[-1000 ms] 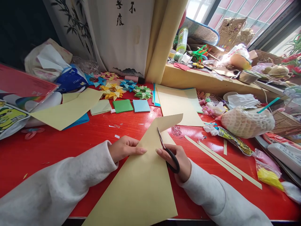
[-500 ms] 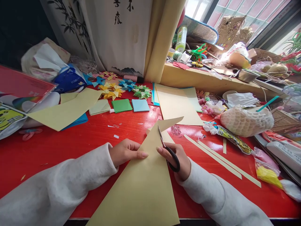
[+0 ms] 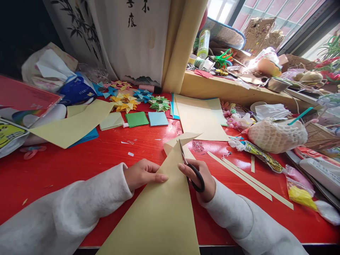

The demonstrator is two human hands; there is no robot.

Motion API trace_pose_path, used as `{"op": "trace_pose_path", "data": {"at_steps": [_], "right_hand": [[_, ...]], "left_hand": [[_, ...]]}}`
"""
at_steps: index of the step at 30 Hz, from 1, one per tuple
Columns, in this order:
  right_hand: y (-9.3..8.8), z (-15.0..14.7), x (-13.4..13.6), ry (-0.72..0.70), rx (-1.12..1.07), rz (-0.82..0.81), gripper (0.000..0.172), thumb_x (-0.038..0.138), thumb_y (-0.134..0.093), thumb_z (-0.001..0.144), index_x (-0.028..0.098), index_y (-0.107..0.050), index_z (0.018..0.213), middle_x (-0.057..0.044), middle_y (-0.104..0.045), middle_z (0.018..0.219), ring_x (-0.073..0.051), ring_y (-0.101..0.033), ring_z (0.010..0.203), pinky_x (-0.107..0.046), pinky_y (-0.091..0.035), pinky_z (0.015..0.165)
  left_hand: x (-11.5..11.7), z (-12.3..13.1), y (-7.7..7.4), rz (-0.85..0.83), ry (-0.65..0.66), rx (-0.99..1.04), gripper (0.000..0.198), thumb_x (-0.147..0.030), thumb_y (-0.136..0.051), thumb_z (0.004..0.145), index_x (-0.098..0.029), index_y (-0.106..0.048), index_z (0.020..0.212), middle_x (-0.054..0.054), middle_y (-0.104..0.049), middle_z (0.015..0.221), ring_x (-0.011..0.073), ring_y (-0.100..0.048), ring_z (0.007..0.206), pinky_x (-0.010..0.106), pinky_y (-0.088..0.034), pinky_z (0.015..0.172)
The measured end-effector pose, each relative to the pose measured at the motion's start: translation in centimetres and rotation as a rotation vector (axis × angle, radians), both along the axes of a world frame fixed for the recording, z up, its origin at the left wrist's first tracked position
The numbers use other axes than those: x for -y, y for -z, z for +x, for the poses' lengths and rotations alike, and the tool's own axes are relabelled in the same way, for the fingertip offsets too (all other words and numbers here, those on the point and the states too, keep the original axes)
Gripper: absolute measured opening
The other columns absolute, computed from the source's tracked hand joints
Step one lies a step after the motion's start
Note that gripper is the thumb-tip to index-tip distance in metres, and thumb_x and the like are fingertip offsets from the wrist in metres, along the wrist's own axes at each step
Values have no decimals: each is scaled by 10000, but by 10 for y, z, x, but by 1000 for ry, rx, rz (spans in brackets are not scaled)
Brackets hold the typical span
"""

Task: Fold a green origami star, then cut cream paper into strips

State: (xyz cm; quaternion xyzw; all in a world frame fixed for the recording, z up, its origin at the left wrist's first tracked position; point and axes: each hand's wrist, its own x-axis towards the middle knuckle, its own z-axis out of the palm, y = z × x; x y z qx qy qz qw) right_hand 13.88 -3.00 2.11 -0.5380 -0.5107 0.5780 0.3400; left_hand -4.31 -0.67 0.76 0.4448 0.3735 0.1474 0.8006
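A large pale yellow sheet of paper (image 3: 159, 216) slants up from the table's front edge. My left hand (image 3: 145, 172) pinches its left edge, thumb on top and fingers beneath. In my right hand (image 3: 202, 177) is a pair of scissors (image 3: 198, 177) with black handles, my fingers closed round them. Their blades are in the paper near its far end, and a cut flap (image 3: 190, 136) curls up beyond the tips. Part of the sheet's far end curls behind the blades.
Two long paper strips (image 3: 247, 180) lie right of my right hand. Behind are green squares (image 3: 136, 119), light blue squares (image 3: 158, 119), folded paper stars (image 3: 124, 102) and stacked sheets (image 3: 199, 118). A net-covered bundle (image 3: 277, 136) and small bags crowd the right side; another yellow sheet (image 3: 71, 124) lies left.
The scissors' blades look closer together and have shifted slightly. The cut flap has curled back leftward, and more of the curled paper behind shows. My left hand keeps its hold.
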Motion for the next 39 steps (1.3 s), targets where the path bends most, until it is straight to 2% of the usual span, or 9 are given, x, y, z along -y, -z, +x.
{"op": "trace_pose_path", "data": {"at_steps": [8, 16, 21, 25, 27, 30, 34, 37, 39], "right_hand": [[3, 1, -1, 3, -27, -3, 378, 490, -638, 593, 153, -476, 536, 53, -365, 456, -63, -336, 420, -213, -270, 389], [15, 1, 0, 36, -81, -16, 326, 439, -609, 660, 155, -474, 576, 56, -386, 454, -59, -339, 400, -205, -252, 374], [5, 15, -7, 139, -18, 204, 296, 437, -574, 694, 154, -549, 775, 41, -451, 469, -81, -411, 415, -220, -338, 409], [-14, 53, -15, 271, 244, 438, 503, 401, -652, 621, 195, -481, 1047, 22, -474, 648, -112, -464, 581, -238, -398, 519], [-15, 76, -16, 285, 449, 493, 636, 399, -666, 596, 201, -402, 1140, -3, -493, 729, -146, -488, 668, -263, -419, 566], [-1, 112, -13, 284, 735, 529, 598, 412, -603, 640, 157, -393, 1138, -63, -514, 828, -188, -505, 761, -325, -436, 677], [32, 155, -5, 258, 1008, 502, 562, 387, -523, 681, 105, -398, 1150, -166, -503, 1055, -260, -499, 943, -396, -396, 812], [50, 178, 2, 161, 1164, 421, 511, 387, -497, 692, 104, -454, 1116, -163, -549, 999, -280, -515, 937, -408, -404, 790], [52, 185, 8, 61, 1211, 384, 469, 373, -492, 700, 128, -487, 1100, -139, -574, 949, -266, -540, 899, -385, -422, 757]], "left_hand": [[0, 0, 0, -12, 19, 13, 175, -265, -631, 684, -159, -693, 808, 34, -685, 694, 158, -618, 560, 287, -491, 579], [0, 0, 2, -6, 38, 5, 165, -277, -637, 675, -155, -690, 772, 29, -680, 679, 149, -611, 538, 267, -487, 555], [-19, -18, 5, 62, 61, -84, 180, -297, -653, 643, -157, -680, 753, 27, -677, 684, 147, -606, 548, 238, -467, 503], [-31, -35, 8, 173, 212, -240, 222, -353, -657, 616, -150, -672, 705, 9, -627, 559, 105, -527, 426, 179, -342, 345], [-33, -39, 9, 235, 258, -294, 248, -386, -658, 607, -151, -662, 687, -9, -587, 509, 69, -450, 357, 164, -261, 301], [-34, -43, 7, 278, 293, -318, 252, -398, -664, 598, -153, -642, 654, -28, -548, 484, 34, -360, 311, 160, -208, 286], [-39, -49, 3, 288, 273, -310, 250, -402, -658, 612, -156, -617, 637, -30, -533, 475, 35, -352, 296, 162, -215, 274], [-46, -57, -1, 291, 264, -299, 247, -405, -633, 646, -161, -596, 633, -25, -543, 478, 39, -370, 286, 157, -230, 264], [-49, -62, -2, 295, 286, -287, 241, -399, -616, 669, -162, -590, 635, -18, -554, 485, 36, -362, 271, 157, -217, 249]]}}
